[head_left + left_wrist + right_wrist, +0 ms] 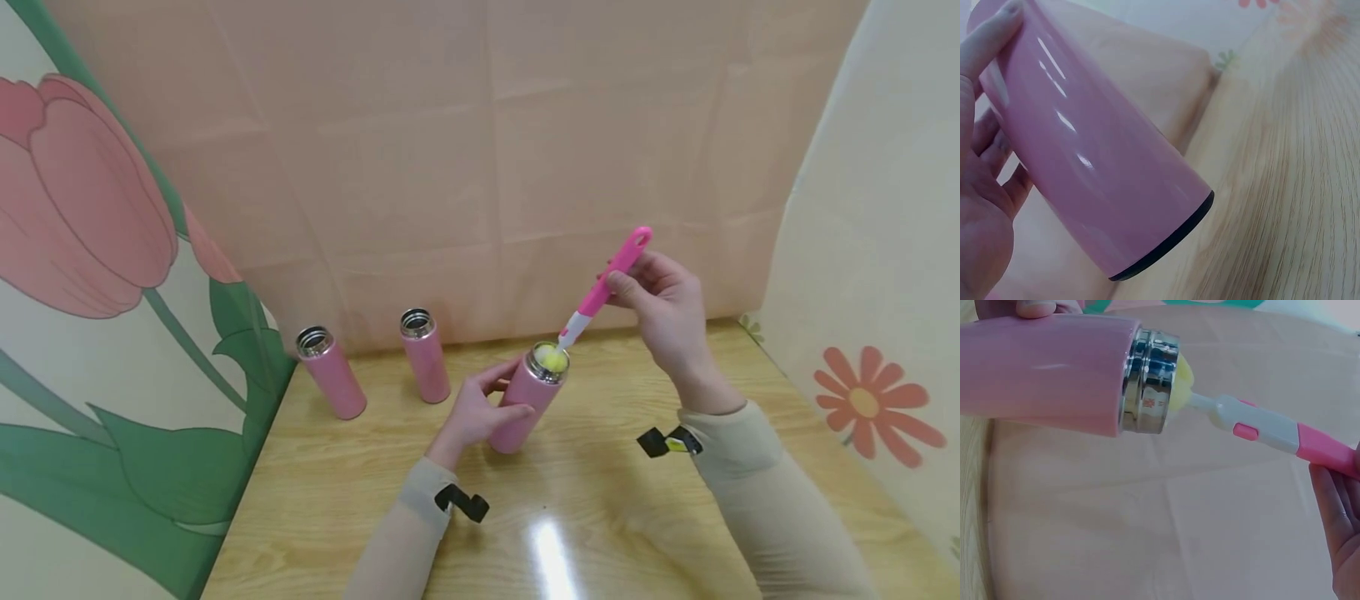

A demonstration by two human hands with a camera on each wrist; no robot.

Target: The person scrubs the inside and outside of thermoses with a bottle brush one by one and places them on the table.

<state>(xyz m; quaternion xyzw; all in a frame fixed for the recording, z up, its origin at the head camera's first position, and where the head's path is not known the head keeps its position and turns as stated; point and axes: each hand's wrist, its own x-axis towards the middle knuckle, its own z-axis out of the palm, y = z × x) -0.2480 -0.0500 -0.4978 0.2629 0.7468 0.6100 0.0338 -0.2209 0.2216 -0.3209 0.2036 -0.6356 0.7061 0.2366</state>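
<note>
My left hand (480, 410) grips a pink thermos bottle (517, 414) around its body, tilted with its steel mouth up and to the right. In the left wrist view the bottle's black base (1163, 240) shows close over the wooden table. My right hand (670, 312) pinches the pink handle of a bottle brush (600, 292). The brush's yellow sponge head (1182, 384) sits in the bottle's mouth, part of it bulging out past the steel rim (1150, 381). Its white neck slants up toward the right hand.
Two more pink bottles stand without lids to the left, one farther left (333, 379) and one nearer (426, 362). A wooden table (360, 500) lies beneath. A plain pinkish backdrop (420, 183) rises behind it, with flower-printed sheets (862, 400) at both sides.
</note>
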